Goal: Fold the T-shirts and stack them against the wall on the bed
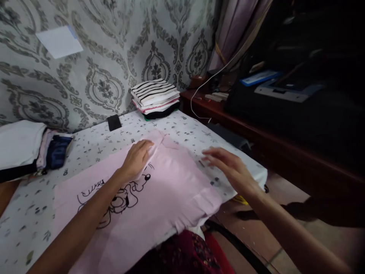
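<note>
Beyond pink cloth (pixel 176 186), black phone (pixel 114 122), clothes stacks (pixel 155 97) either side

Table against wall, clothes in three spots

Garment (pixel 176 186) spread across near part of table (pixel 85 146); left hand (pixel 138 158) on it, toward its far side. Right hand (pixel 228 165) to the right, past the garment's edge. Behind: far stack of clothes (pixel 156 97), on table, close to wall (pixel 105 64). Left stack of clothes (pixel 21 146) at table's left end. Phone (pixel 114 122) between the two stacks, nearer the far one, by the wall. Sheet of paper (pixel 59 41) on wall, above left stack. Desk (pixel 256 134) along table's right; cable (pixel 209 78) hangs before it. Curtain (pixel 232 28) behind desk, right of wall.
</note>
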{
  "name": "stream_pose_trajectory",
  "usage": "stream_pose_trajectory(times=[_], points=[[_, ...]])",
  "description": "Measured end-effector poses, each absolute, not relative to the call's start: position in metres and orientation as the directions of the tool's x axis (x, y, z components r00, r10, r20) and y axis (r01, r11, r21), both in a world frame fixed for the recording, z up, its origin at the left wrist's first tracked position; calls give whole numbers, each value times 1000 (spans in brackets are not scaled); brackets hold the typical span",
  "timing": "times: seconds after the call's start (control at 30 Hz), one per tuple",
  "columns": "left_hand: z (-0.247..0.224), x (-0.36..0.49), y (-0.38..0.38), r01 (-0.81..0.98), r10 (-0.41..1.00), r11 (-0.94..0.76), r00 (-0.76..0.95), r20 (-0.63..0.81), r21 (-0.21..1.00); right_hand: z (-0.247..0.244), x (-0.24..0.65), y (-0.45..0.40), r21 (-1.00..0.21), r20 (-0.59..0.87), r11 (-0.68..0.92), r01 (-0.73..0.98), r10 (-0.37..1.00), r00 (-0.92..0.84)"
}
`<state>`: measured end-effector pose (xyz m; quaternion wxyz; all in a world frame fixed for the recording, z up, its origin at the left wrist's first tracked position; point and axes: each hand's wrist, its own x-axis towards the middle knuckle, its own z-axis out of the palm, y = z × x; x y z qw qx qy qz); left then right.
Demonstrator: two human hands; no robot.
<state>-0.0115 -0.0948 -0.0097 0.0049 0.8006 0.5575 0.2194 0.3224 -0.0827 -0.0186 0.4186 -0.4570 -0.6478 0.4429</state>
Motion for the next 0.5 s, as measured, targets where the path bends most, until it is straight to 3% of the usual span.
stream_pose_trajectory(times=[0.13, 0.2, 0.3, 0.4, 0.5], points=[[-6, -27, -187, 860, 883, -434, 347, 316, 268, -57, 380, -183, -992, -85, -53, 112, 950, -300], [-4, -31, -229, 879, 903, -390, 308, 300, 273, -80, 387, -207, -979, -185, -161, 121, 958, -219], [0, -28, -282, 899, 910, -366, 292, 294, 242, -110, 373, -216, -978, -210, -205, 51, 962, -171], [2, -25, -325, 902, 905, -401, 363, 223, 158, -135, 350, -209, -977, -202, -214, -15, 942, -267], [-5, -27, -361, 914, 905, -406, 401, 139, 5, -153, 336, -205, -946, -322, -288, 147, 876, -360]])
